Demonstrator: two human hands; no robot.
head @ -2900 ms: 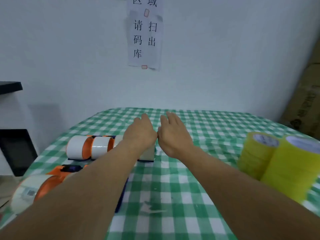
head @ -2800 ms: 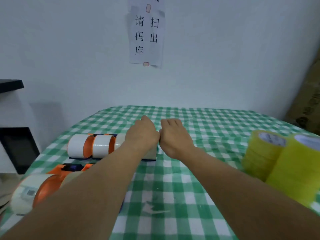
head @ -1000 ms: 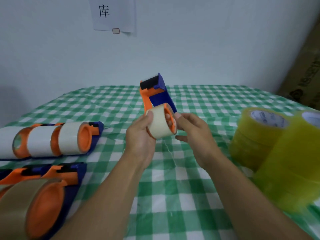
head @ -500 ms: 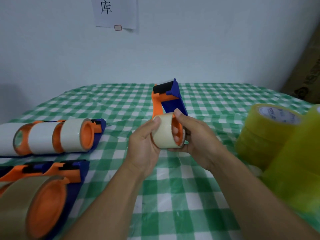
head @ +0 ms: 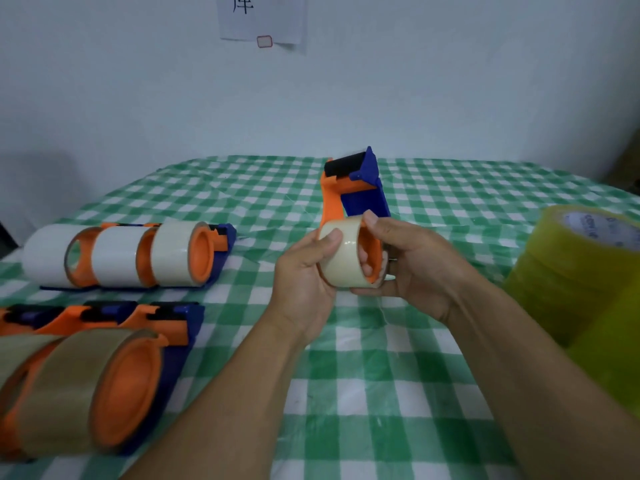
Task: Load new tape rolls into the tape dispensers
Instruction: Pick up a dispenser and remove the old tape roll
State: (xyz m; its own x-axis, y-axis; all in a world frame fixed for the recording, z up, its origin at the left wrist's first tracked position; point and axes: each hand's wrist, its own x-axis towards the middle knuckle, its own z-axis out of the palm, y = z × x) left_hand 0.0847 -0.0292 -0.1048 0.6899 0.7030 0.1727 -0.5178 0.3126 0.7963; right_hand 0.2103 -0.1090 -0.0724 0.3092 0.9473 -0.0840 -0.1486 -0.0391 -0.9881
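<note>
I hold an orange and blue tape dispenser above the green checked table, its black roller end pointing up and away. A nearly used-up, pale tape roll sits on its orange hub. My left hand grips the roll from the left, thumb on its top. My right hand holds the dispenser from the right, thumb on the roll's upper edge and fingers inside the hub. Stacks of new yellow tape rolls stand at the right.
A row of dispensers with white rolls lies at mid left. Another row with brown rolls lies at the near left. A paper notice hangs on the white wall. A cardboard box edge shows at the far right.
My hands left the table, picked up one dispenser and raised it. Over the last second it came slightly lower and nearer, and my right hand closed round the hub side.
</note>
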